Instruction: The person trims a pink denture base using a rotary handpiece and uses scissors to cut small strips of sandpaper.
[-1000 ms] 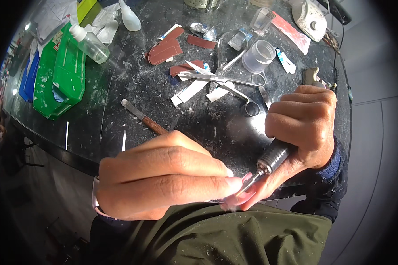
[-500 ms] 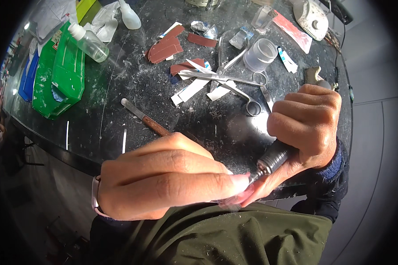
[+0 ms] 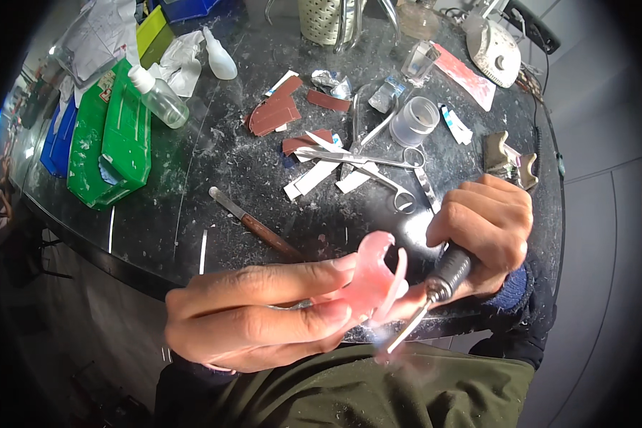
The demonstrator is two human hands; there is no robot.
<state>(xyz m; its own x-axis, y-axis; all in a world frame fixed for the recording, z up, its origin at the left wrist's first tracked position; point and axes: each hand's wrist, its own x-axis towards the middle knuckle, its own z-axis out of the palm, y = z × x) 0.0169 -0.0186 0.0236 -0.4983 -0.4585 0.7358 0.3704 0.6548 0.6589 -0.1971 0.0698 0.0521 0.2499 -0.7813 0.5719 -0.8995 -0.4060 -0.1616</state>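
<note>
My left hand (image 3: 264, 310) pinches a pink denture plate (image 3: 367, 285) between thumb and fingers, above my lap. The plate has a curved, thin arm on its right side. In my right hand (image 3: 481, 228), a dark ribbed rotary handpiece (image 3: 451, 273) is gripped in the fist. Its thin metal bit (image 3: 410, 328) points down and left, just below the plate and apart from it. The tip is blurred by a pale haze. My right thumb reaches behind the plate's right edge; whether it touches is hidden.
Scissors (image 3: 357, 158), brown sandpaper pieces (image 3: 277, 110) and a clear cup (image 3: 414, 121) lie mid-table. A wooden-handled knife (image 3: 257, 227) lies nearer. Green bins (image 3: 125, 153) and a spray bottle (image 3: 160, 100) stand left; a plaster model (image 3: 506, 157) sits right.
The denture plate has come into fuller view as my left hand turned it up. The handpiece bit has moved off the plate, downward. The head view has shifted slightly.
</note>
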